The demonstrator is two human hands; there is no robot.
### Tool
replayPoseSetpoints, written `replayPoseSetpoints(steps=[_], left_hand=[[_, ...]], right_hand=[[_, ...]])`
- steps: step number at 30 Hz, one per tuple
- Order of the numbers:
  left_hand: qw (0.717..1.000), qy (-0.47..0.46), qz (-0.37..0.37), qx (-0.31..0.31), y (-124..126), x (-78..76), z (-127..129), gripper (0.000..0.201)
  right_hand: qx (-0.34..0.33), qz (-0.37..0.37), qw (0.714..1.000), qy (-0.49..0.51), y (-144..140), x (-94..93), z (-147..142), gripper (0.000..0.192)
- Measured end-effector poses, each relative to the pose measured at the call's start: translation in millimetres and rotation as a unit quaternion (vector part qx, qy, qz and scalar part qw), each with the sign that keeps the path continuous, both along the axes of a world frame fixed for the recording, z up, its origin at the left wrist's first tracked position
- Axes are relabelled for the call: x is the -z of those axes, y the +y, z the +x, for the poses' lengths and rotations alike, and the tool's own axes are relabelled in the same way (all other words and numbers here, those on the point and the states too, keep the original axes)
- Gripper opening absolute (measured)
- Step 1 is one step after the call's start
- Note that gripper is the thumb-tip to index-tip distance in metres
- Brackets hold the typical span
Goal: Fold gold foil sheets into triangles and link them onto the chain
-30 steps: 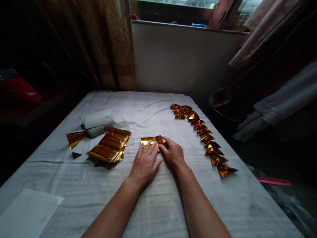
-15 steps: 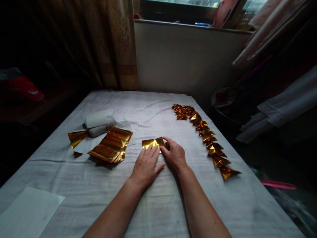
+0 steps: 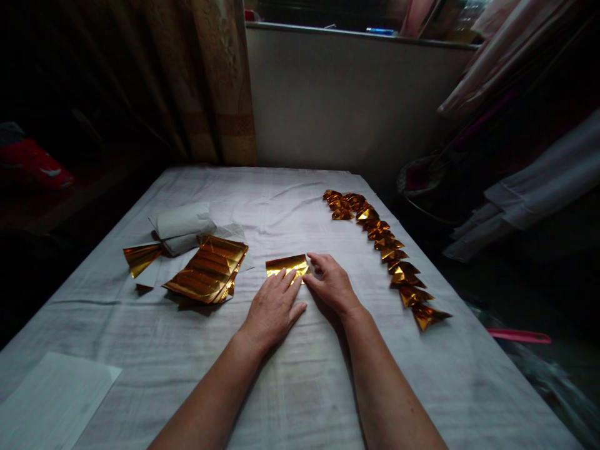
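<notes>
On the white cloth-covered surface (image 3: 300,387), both hands press a shiny gold folded foil sheet (image 3: 285,264) at the middle. Left hand (image 3: 274,308) lies flat, fingers together; right hand (image 3: 332,284) pinches its right edge.

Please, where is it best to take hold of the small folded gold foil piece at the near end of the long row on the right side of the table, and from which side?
Probably by the pointed tip of the nearest folded gold foil piece, coming from the table's near right side. That tip sticks out freely, while its far edge overlaps the next piece in the row of folded gold foil pieces.
</notes>
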State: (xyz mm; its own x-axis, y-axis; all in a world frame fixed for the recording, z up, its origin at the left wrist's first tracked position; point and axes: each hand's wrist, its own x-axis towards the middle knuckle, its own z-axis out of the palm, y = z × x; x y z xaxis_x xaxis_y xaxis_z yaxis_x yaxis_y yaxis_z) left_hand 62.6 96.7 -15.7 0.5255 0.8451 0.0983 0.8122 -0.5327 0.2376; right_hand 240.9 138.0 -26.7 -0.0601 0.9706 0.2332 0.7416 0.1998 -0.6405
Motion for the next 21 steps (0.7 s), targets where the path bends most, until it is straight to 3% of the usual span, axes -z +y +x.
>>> replayPoseSetpoints(steps=[7,14,21], left_hand=[[1.000,0.016,-0.005,0.024,-1,4.4,-6,0.058],[0.999,0.011,0.009,0.040,-3,10.8,-21,0.059],[0.998,0.015,0.046,0.044,-13,18.3,-54,0.059]], right_hand=[[0.031,-0.031,0.992,-0.118,-2,2.7,13,0.057],[0.023,-0.066,0.991,-0.116,-2,-1.6,18,0.055],[0.025,-0.063,0.992,-0.108,-2,-1.2,17,0.054]])
